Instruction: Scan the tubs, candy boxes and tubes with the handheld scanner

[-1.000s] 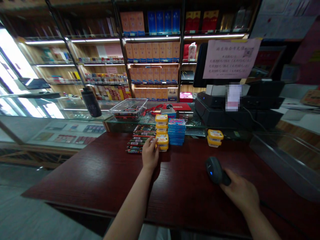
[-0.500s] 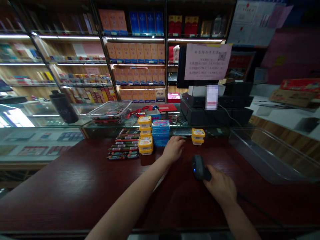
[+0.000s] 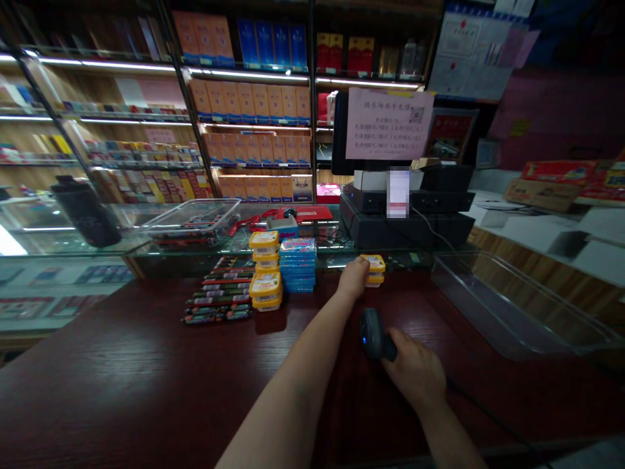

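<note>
My right hand (image 3: 415, 368) is wrapped round the handle of a dark barcode scanner (image 3: 372, 333), whose head points left and shows a small blue light. Farther forward, my left hand (image 3: 355, 277) has its fingers closed at the left side of a small plastic tub with a yellow lid (image 3: 375, 262), the upper one of a short stack; part of it is hidden by the fingers. Left of that hand stand a pile of blue flat packets (image 3: 297, 264), more yellow-lidded tubs (image 3: 266, 286) in stacks, and rows of dark printed sticks (image 3: 222, 296) lying on the counter.
A clear plastic bin (image 3: 508, 312) sits at the right of the dark wooden counter (image 3: 146, 391). On the glass ledge behind are a clear tray (image 3: 190, 218), a black bottle (image 3: 83, 212) and a monitor bearing a paper notice (image 3: 388, 124). The scanner's cable trails right.
My left hand has moved right, from beside the blue packets to the yellow-lidded tubs. My right hand still holds the scanner. The view has turned slightly right.
</note>
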The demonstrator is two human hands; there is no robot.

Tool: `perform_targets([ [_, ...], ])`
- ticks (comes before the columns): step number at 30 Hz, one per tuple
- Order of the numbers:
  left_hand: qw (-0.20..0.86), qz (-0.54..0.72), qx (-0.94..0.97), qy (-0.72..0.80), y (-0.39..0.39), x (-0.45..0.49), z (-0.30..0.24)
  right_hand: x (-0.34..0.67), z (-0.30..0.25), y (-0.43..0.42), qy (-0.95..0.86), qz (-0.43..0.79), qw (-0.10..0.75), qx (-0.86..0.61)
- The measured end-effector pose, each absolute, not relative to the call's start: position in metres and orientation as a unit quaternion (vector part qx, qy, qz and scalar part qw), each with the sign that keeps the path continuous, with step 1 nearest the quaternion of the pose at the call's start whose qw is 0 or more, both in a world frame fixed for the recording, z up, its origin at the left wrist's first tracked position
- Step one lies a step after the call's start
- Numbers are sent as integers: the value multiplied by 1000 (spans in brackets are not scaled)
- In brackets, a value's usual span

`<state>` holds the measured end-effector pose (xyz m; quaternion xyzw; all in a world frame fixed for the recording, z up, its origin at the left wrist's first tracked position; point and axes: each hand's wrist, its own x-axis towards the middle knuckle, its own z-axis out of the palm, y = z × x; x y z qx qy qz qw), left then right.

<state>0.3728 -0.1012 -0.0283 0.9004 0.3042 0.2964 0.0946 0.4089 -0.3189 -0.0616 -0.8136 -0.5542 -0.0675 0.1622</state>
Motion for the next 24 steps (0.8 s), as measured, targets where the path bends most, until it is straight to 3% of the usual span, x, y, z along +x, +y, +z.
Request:
perform_targets([
  [4, 16, 259, 914, 311, -102, 372, -25, 409, -60, -318, -554, -49, 169, -813],
  [12, -5, 317, 898, 306, -116, 321, -19, 410, -60, -320, -557, -57, 166, -812],
  [24, 86, 449, 785, 418, -186, 200, -55, 403, -54, -328, -550, -47, 144, -822],
])
